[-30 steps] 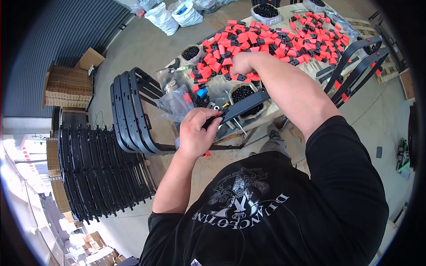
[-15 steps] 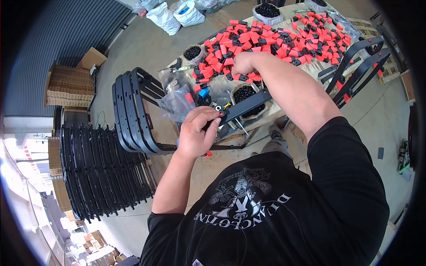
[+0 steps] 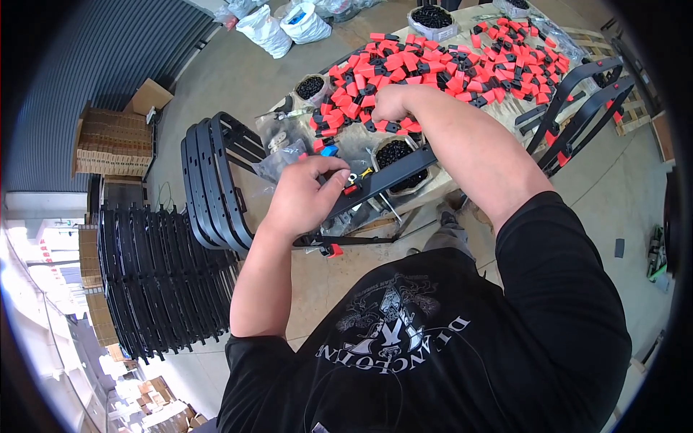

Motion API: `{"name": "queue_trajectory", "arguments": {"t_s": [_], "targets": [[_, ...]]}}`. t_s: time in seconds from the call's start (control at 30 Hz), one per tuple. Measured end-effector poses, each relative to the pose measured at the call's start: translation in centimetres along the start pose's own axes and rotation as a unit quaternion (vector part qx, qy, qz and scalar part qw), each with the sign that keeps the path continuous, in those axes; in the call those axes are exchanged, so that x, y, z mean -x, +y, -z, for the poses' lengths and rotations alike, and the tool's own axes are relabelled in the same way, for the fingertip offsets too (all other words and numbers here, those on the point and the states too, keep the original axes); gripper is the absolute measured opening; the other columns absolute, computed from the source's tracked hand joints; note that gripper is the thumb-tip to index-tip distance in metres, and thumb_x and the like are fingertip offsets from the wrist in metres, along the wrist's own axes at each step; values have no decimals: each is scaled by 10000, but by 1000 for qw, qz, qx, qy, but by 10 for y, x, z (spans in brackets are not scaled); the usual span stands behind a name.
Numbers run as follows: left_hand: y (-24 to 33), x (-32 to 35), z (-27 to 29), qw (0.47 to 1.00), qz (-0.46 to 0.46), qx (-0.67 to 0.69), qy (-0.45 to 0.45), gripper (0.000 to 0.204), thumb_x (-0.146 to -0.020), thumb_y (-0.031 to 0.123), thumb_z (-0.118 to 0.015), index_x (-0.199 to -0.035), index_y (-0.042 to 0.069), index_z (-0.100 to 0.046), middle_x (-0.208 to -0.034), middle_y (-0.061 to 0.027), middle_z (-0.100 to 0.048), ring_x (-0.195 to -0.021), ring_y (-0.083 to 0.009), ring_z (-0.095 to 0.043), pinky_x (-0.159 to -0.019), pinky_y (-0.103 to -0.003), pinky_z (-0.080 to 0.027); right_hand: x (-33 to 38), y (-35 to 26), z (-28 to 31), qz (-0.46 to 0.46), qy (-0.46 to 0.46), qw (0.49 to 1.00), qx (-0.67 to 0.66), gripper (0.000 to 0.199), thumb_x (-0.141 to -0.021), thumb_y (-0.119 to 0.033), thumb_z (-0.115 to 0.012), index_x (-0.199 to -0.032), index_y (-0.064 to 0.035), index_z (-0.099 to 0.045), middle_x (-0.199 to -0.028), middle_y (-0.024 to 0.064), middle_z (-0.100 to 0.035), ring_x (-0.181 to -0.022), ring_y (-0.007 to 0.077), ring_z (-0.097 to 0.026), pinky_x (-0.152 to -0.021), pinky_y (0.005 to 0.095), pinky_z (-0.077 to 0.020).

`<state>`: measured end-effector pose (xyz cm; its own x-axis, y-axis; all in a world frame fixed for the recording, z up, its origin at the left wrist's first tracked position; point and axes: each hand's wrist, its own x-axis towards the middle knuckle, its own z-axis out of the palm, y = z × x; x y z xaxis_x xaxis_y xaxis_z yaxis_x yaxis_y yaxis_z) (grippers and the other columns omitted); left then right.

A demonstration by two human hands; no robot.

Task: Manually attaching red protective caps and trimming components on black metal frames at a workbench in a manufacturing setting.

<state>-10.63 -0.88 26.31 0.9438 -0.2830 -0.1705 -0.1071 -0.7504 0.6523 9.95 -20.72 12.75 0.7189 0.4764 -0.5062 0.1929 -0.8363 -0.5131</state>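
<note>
A black metal bar [image 3: 393,177] slants across the near side of the table, with a small red piece [image 3: 351,190] on it near its left end. Just left of that piece is my left hand [image 3: 299,198], thumb and forefinger drawn together at the tips; whatever they pinch, if anything, cannot be made out. My right hand [image 3: 395,103] reaches over the bar to the near edge of a heap of red-and-black plastic pieces [image 3: 433,68]. Its fingers curl down among them, and the fingertips are partly hidden. A tub of small black parts [image 3: 395,153] stands behind the bar.
Bent black frames [image 3: 206,180] stand at the left of the table, and more frames [image 3: 588,108] at its right. A stack of black frames [image 3: 162,278] is on the floor. Another tub [image 3: 310,88] and a blue object [image 3: 329,151] lie on the table [image 3: 354,137].
My left hand has drawn slightly left and up from the red piece on the bar, leaving that piece in fuller view. My right hand stays at the heap, shifted slightly left.
</note>
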Motion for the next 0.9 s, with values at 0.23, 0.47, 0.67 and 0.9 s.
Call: {"name": "queue_trajectory", "arguments": {"t_s": [0.23, 0.47, 0.67, 0.9], "targets": [[-50, 21, -35, 993, -37, 84, 70, 213, -978, 175, -653, -1057, 0, -745, -1017, -155, -731, -937, -242, -679, -876, -345, -520, 7, -16, 4, 12, -5, 1000, 8, 399, -854, -340, -710, -953, 46, -722, -859, 175, -714, -727, 279, -668, -679, 429, -515], [-40, 19, -37, 988, 21, 139, 58, 235, -1003, 164, -630, -1151, -1, -707, -1031, -108, -727, -972, -153, -651, -896, -309, -508, 2, -6, 1, 6, 2, 1000, -5, 420, -839, -337, -727, -1022, 41, -721, -910, 180, -717, -740, 276, -670, -674, 424, -526], [-19, -8, -23, 987, -61, 118, 96, 315, -976, 162, -654, -1214, -44, -645, -1016, -92, -719, -926, -143, -654, -873, -318, -532, 8, -16, 4, -5, -19, 1000, 8, 431, -836, -350, -724, -1037, 32, -725, -928, 175, -722, -772, 271, -678, -694, 417, -535], [14, -53, -50, 988, -122, -25, -86, 504, -791, 370, -797, -1133, 18, -685, -943, -205, -714, -886, -332, -716, -811, -423, -555, -12, -2, -1, 36, 12, 998, 58, 484, -819, -412, -704, -1043, 14, -750, -1022, 218, -734, -894, 327, -709, -818, 430, -546]]}}
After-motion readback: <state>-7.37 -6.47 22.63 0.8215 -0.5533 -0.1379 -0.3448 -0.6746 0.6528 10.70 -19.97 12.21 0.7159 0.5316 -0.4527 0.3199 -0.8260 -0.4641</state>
